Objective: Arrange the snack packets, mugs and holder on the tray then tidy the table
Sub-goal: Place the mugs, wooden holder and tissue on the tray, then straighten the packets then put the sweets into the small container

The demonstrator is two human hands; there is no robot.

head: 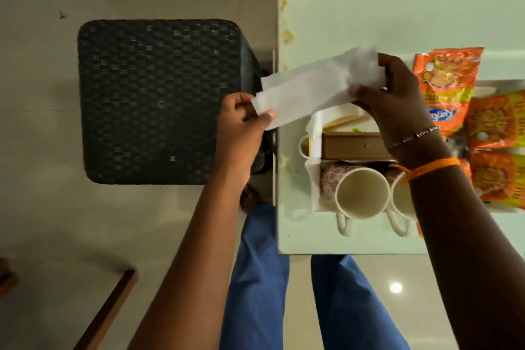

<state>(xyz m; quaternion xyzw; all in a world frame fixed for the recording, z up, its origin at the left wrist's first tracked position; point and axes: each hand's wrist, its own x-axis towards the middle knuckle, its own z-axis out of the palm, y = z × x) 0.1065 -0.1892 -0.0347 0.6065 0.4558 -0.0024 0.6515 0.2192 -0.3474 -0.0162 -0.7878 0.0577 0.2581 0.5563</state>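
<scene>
Table (341, 23): two mugs (360, 193), four snack packets (446, 88), one tissue (312, 85).

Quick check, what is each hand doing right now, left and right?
Left hand: closed, pinching the near end of the white paper tissue.
Right hand: closed, gripping the far end of the same tissue above the white tray.

Head view, single camera, looking almost straight down.

We look from above and close in: our own legs (255, 278) run up from the bottom edge, the table (355, 14) fills the upper right, a woven stool (162, 99) sits left on the floor (42, 150). No second view to compare.
</scene>
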